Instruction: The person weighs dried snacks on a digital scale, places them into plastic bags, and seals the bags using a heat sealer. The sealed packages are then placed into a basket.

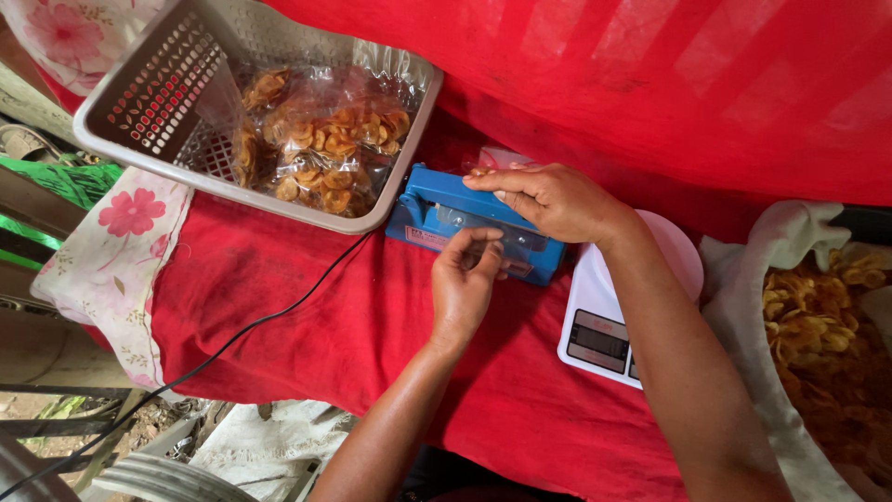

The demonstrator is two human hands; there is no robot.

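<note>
Blue sealer (437, 209) under both hands' fingers (483, 244).

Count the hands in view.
2. The left hand rests at the near edge of the blue plastic heat sealer; the right hand presses on its top. No other hands show.

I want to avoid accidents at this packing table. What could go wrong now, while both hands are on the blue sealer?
1. The right hand presses the blue sealer while the left hand sits at its front edge, so fingers might get pinched or burned.
2. The black cable runs across the red cloth and over the edge; a snag could pull the sealer.
3. The white scale lies close under the right forearm and could be knocked.
</note>
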